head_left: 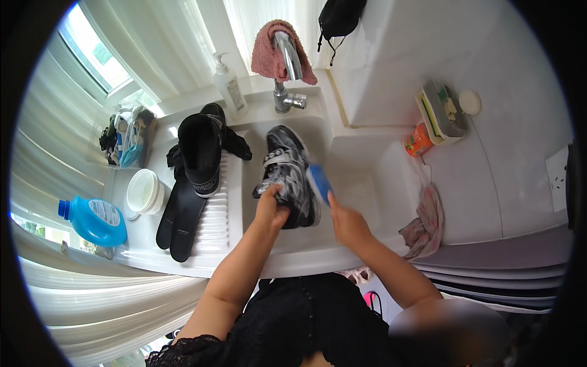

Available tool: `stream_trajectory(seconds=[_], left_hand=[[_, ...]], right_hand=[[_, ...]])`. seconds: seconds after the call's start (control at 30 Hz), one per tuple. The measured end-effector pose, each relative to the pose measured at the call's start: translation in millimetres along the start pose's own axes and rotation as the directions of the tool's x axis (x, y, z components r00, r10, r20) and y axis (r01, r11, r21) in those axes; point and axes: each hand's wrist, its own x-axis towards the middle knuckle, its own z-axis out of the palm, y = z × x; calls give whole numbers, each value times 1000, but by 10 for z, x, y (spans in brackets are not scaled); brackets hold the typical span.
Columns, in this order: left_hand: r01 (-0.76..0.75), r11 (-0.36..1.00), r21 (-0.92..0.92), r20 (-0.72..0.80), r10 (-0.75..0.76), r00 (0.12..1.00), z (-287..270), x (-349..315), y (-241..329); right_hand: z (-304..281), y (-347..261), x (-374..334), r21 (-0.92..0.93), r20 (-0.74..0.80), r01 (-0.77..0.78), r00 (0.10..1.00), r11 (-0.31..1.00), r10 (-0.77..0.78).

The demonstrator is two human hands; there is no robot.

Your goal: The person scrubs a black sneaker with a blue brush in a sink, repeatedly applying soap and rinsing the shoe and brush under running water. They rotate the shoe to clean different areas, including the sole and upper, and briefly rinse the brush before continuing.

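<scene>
Over the basin of a white laundry sink [361, 226], my left hand [272, 209] grips a black and grey sneaker [285, 156] near its heel end, the toe pointing toward the faucet. My right hand [350, 225] is closed around a blue brush [320, 182], slightly blurred, whose head lies against the sneaker's right side. On the ribbed washboard to the left rests another black shoe [200, 153], its opening facing up. Two black insoles [181, 219] lie in front of that shoe, partly beneath it.
A chrome faucet [287, 58] draped with a pink cloth [266, 52] rises behind the basin. Left stand a blue detergent bottle [98, 221], a white tub [145, 191] and a clear bin [126, 136]. A pump bottle [229, 88] is at the back; a rag [425, 220] hangs over the right rim.
</scene>
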Motion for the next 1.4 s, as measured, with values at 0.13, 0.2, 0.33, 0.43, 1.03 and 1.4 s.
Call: stream_trajectory(seconds=[0.13,0.2,0.33,0.43,1.03,1.4], left_hand=[[-237,935,263,237,175,956,66,-257,-140],[-326,875,357,310,218,926,55,-264,-98],[-549,467,693,423,353,834,-154,-275,-197],[-522,-41,852,505,323,800,-136,-202,-234],[380,627,681,-285,-251,925,-781,802,-480],[359,334,872,-351,-87,932,-484,606,-445]], right_hand=[[-74,-15,735,10,-194,21,981,1000,-18],[57,1,460,22,-118,77,990,997,-74],[58,37,257,-42,-47,24,999,999,-26],[59,177,633,45,-58,54,997,998,-51],[357,392,627,-266,405,-48,901,963,156],[359,21,374,-245,488,83,871,966,49]])
